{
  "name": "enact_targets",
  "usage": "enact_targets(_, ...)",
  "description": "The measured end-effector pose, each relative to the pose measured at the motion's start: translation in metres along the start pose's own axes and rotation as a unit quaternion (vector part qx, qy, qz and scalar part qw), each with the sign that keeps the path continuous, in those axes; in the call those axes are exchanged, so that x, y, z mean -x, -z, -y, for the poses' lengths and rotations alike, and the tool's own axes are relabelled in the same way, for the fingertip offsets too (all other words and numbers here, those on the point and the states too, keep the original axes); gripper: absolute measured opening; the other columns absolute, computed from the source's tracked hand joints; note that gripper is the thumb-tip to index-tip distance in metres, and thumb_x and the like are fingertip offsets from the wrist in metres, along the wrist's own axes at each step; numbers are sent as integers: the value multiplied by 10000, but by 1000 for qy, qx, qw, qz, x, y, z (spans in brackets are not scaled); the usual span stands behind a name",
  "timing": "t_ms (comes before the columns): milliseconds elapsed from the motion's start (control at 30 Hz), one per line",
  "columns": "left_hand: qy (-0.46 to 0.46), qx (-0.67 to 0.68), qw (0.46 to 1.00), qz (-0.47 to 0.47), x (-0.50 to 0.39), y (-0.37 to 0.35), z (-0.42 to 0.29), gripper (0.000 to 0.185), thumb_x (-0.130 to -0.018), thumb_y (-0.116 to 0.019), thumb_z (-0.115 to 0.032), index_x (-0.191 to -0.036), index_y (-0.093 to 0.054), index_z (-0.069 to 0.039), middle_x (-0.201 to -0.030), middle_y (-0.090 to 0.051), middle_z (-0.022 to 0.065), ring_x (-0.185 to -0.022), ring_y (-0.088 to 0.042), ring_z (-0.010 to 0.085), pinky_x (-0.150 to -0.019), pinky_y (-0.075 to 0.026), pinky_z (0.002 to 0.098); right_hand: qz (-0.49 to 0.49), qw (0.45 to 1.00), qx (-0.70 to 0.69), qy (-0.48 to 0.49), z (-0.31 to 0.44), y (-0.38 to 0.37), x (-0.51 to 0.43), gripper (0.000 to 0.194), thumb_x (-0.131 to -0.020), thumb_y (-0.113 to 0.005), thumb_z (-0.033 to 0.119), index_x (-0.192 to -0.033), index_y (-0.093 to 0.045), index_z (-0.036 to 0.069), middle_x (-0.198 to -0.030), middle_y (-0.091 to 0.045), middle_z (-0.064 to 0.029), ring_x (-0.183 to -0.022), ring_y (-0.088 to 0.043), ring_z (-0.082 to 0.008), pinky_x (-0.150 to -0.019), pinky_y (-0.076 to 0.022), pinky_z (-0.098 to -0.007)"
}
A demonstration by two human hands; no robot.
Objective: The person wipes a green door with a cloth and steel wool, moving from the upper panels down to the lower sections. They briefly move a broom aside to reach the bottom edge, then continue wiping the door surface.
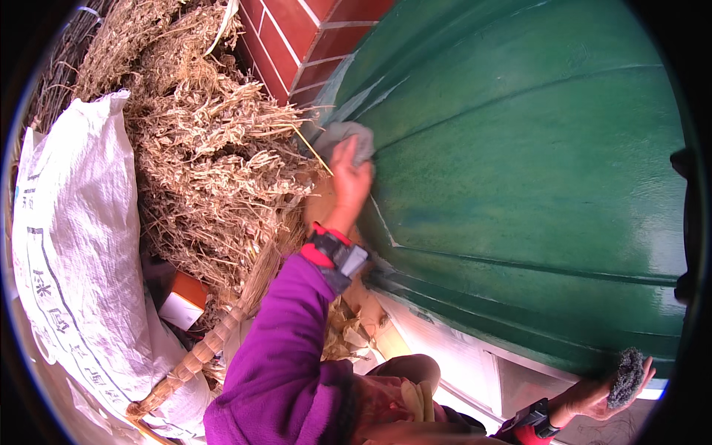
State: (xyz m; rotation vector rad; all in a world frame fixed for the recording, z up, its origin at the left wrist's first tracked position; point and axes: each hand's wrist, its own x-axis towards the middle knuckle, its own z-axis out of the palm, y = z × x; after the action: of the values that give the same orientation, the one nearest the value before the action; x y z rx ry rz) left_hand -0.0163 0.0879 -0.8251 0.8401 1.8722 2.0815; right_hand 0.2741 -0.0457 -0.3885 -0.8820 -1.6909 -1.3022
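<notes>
My left hand (353, 173) holds a grey cloth (347, 139) against the left edge of a large green painted panel (517, 183), beside a brick-patterned corner; the hand is slightly blurred. The panel has long raised ridges and a glossy sheen on its right part. At the lower right, my right hand (598, 399) has a dark grey scouring pad (627, 378), like steel wool, in its fingers. That pad is close to the panel's lower edge; whether it touches cannot be told. Both wrists wear dark devices over red bands.
Dried plant stalks (206, 144) are heaped on the left, against the red brick-patterned wall (311, 39). A white woven sack (83, 239) bearing writing stands beside them. A straw broom (194, 356) leans near my left arm, with an orange-and-white box (183, 300) behind it.
</notes>
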Motion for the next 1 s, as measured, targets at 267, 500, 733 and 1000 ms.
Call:
enact_targets(267, -223, -19, 975, -14, -59, -19, -138, 643, -582, -714, 22, -1201, -624, -129, -1230, -583, 113, -1055, -557, 349, -892, -482, 404, 21, 1000, 1, -18, -4, -2, -3, 336, -930, -584, 177, -1118, -646, -93, -1201, -656, -164, -1123, -610, -277, -1005, -448, -391)
enact_targets(500, -70, -131, 988, -32, -11, -9, 12, 533, -681, -654, -16, -1211, -608, -53, -1199, -587, 177, -1081, -569, 385, -944, -471, 416, 17, 999, -8, -35, -5, 2, 0, 339, -933, -580, 186, -1119, -647, -90, -1204, -655, -164, -1130, -609, -281, -1003, -452, -394)
enact_targets(733, -8, 12, 999, -49, 26, 3, -27, 576, -698, -674, 39, -1260, -590, -58, -1265, -569, 192, -1175, -531, 387, -1001, -422, 419, 20, 1000, 13, 3, -8, 4, 0, 336, -937, -559, 176, -1132, -639, -85, -1211, -651, -163, -1136, -603, -295, -1005, -455, -401)
enact_targets(1000, -282, -210, 925, -144, -60, -18, -75, 529, -632, -640, 36, -1137, -634, -121, -1266, -523, 133, -1183, -447, 383, -966, -346, 493, 29, 997, -20, -75, -22, 6, 2, 360, -924, -537, 146, -1179, -620, -94, -1247, -629, -170, -1128, -597, -290, -1001, -453, -407)
